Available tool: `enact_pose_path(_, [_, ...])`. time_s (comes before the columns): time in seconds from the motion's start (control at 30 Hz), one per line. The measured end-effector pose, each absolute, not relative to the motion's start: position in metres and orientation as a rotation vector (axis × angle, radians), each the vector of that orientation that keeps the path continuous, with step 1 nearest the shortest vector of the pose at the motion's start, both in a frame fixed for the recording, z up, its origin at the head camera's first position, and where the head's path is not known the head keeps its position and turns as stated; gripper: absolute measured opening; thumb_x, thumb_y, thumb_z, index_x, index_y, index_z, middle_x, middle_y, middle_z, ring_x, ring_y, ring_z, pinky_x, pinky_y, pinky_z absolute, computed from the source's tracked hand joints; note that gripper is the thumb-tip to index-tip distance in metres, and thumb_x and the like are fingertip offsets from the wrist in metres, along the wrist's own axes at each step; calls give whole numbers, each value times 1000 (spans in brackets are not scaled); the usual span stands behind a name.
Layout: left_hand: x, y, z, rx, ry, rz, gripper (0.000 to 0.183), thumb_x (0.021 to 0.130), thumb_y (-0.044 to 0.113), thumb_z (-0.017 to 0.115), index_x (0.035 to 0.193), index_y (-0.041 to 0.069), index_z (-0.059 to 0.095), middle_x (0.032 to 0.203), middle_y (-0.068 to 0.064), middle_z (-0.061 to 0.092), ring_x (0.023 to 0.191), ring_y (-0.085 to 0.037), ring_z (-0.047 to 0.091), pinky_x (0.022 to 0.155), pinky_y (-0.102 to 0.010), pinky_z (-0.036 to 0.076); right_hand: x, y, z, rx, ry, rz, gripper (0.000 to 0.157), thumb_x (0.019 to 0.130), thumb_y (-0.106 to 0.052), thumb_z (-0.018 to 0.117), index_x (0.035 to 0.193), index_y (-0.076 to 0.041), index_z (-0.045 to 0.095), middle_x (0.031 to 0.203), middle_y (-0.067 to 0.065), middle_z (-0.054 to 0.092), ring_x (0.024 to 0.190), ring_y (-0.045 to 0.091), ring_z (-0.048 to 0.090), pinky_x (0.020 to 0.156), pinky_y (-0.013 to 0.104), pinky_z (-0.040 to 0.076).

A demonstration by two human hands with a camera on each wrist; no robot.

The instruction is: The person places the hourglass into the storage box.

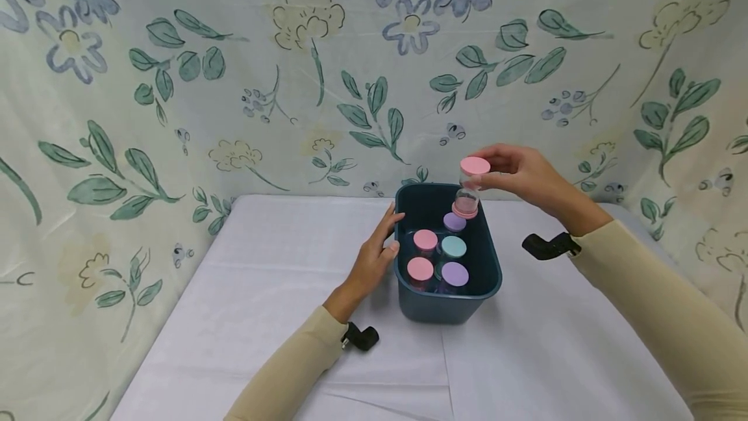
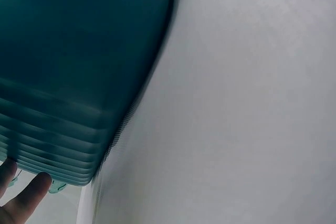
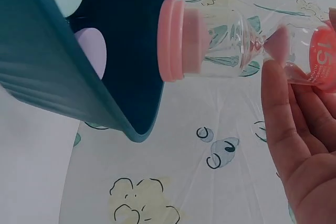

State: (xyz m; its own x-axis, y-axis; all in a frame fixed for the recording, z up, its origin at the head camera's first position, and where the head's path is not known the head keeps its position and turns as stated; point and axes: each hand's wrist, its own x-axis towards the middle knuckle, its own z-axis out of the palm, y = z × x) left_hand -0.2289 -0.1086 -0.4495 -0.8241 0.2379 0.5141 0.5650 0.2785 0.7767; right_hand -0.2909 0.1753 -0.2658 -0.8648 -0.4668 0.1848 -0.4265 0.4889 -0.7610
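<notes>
My right hand (image 1: 523,174) grips the upper end of a pink-capped sand timer (image 1: 467,204) above the back right of a dark teal bin (image 1: 441,309). In the right wrist view, pink sand shows in both bulbs of the timer (image 3: 223,43), and its label reads 15. Several other timers stand upright inside the bin: pink ones (image 1: 425,240), a mint one (image 1: 454,247) and purple ones (image 1: 454,274). My left hand (image 1: 373,257) rests on the bin's left side, its fingers fairly straight along the wall. Most of that hand lies outside the left wrist view.
The bin stands on a table covered with a white cloth (image 1: 280,265), with creases near the front. Behind the table hangs a flower-printed curtain (image 1: 234,109), close to the back of the bin. Black wrist mounts (image 1: 548,246) stick out from both sleeves.
</notes>
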Motion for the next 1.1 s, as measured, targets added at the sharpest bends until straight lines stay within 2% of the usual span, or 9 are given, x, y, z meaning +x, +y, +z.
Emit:
enact_pose_path(0.1, [-230,-109,-449,-754,-2246,-1562,52,99,34,37,150,25,31,162,3,11,141,-19,31,109,-47,33,-294,170,-266,-828,2620,-1379,44,89,-31,68,128,-14,57,120,6,65,102,17,64,86,27,53])
enact_pose_path(0.23, [-231,-109,-449,-754,-2253,-1560,53,99,38,36,150,26,31,162,-4,12,141,-18,30,108,-47,34,-296,163,-267,-836,2588,-1399,45,89,-29,69,129,-13,57,120,7,65,99,16,65,84,25,53])
enact_pose_path(0.5, [-230,-110,-449,-741,-2265,-1554,57,98,51,33,150,27,31,162,-1,12,141,-18,31,109,-47,33,-303,155,-270,-843,2561,-1391,46,88,-29,70,129,-14,56,120,7,64,102,17,64,86,30,53])
enact_pose_path(0.87, [-230,-109,-450,-759,-2251,-1562,54,100,42,36,151,25,30,162,5,11,141,-21,32,109,-48,32,-312,146,-279,-848,2534,-1365,49,87,-30,71,130,-13,55,122,6,63,106,21,62,94,44,49])
enact_pose_path(1.1, [-230,-109,-448,-736,-2273,-1554,56,99,44,35,151,25,30,162,8,10,141,-19,32,110,-46,31,-320,141,-285,-879,2515,-1339,52,83,-29,75,128,-12,55,121,6,63,109,22,61,96,48,47])
